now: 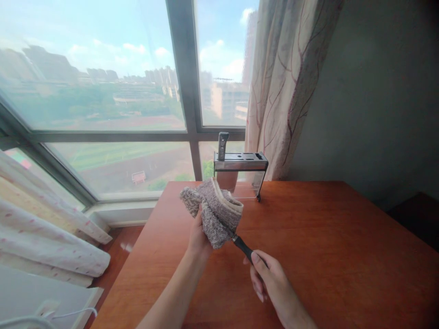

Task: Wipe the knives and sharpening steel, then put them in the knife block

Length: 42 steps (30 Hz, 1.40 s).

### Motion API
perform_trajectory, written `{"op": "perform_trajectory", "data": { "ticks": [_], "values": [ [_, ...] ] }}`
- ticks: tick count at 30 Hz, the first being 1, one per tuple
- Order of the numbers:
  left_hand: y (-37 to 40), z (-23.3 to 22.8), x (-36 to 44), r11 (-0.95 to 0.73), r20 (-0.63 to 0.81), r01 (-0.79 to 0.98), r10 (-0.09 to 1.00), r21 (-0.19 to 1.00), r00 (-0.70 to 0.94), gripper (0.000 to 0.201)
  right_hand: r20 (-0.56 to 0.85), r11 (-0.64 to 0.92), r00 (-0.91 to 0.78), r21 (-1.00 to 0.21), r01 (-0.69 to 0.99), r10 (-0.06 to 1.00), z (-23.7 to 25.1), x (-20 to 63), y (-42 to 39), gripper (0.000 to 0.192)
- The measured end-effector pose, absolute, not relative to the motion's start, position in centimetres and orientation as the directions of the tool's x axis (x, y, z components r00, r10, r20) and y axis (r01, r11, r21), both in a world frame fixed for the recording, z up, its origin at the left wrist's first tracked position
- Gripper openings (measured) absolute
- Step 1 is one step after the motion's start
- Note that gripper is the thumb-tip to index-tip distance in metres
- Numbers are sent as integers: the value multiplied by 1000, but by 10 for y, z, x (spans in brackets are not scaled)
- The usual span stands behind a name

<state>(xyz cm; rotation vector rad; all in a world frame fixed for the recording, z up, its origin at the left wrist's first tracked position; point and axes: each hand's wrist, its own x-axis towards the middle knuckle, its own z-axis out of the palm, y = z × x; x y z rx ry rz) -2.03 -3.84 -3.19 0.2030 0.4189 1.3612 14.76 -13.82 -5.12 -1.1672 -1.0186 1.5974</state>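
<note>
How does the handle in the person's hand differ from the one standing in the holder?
The black handle is dark, while the upright handle is silvery grey. The black handle slants; the upright handle stands nearly vertical. The right hand grips the black handle, whereas the upright handle sticks up from the holder. Both are long and narrow.

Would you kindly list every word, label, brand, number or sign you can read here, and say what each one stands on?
No text can be read anywhere in this picture.
Grey cloth in the left hand: no lettering shows.
Black handle in the right hand: none shows.
Holder on the table: any small marking is too blurred to read.
Buildings outside: too hazy to read any sign.
</note>
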Motion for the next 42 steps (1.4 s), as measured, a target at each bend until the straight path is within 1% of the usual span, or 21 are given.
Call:
{"op": "perform_trajectory", "data": {
  "ticks": [4,8,9,11,13,15,16,17,19,21,22,23,25,27,29,31,34,36,38,40,42],
  "values": [
    [-44,-33,-13,228,-222,-879,964,419,144,41,-276,-334,-200,-863,-379,940,-48,140,-134,45],
    [-51,-31,-6,230,-260,-855,959,465,116,40,-330,-474,-343,-658,-585,880,-46,141,-128,43],
    [-52,-30,-4,233,-263,-849,958,474,116,41,-335,-488,-355,-638,-596,872,-46,141,-127,42],
    [-54,-30,0,244,-262,-836,957,492,125,42,-328,-448,-307,-702,-554,893,-45,140,-126,43],
    [-55,-31,3,253,-261,-825,956,504,134,42,-281,-332,-183,-859,-390,942,-44,139,-127,44],
    [-54,-32,5,238,-267,-822,958,517,110,42,-139,-142,-57,-988,-63,989,-45,139,-127,40],
    [-53,-33,5,224,-271,-821,958,525,88,43,-19,-17,-14,-992,128,1000,-47,139,-127,37],
    [-52,-35,5,211,-276,-820,959,533,67,43,121,114,4,-944,310,993,-49,140,-127,32],
    [-49,-37,4,196,-288,-817,957,543,39,43,374,322,-31,-753,573,927,-55,144,-126,28],
    [-47,-39,3,192,-304,-817,953,544,22,41,500,411,-78,-602,685,863,-60,147,-125,30],
    [-46,-40,2,193,-312,-818,950,543,17,40,515,423,-91,-577,698,852,-60,148,-125,30],
    [-46,-40,2,199,-321,-817,947,542,17,39,504,420,-90,-593,687,859,-59,148,-125,30],
    [-48,-39,4,224,-330,-813,943,538,42,39,391,344,-49,-736,583,919,-55,147,-126,29],
    [-51,-37,6,263,-326,-807,941,529,93,41,162,156,-13,-925,347,987,-48,145,-126,31],
    [-55,-37,8,297,-314,-800,939,522,143,42,-92,-91,-34,-995,27,995,-44,144,-124,40],
    [-58,-38,8,305,-295,-796,941,523,167,42,-251,-276,-122,-920,-277,960,-42,147,-122,44],
    [-61,-39,5,286,-261,-796,951,534,166,42,-286,-399,-284,-748,-530,915,-41,156,-119,39],
    [-61,-36,1,270,-267,-805,953,527,145,39,-208,-385,-348,-717,-581,914,-41,162,-121,37],
    [-59,-29,-3,268,-298,-825,946,498,127,34,-99,-326,-391,-753,-572,915,-42,166,-125,43],
    [-56,-20,-6,257,-327,-855,939,451,110,30,-35,-237,-393,-844,-481,919,-47,166,-128,50],
    [-55,-12,-7,224,-337,-886,938,406,83,27,-42,-131,-296,-948,-289,954,-56,158,-129,50]
  ]
}}
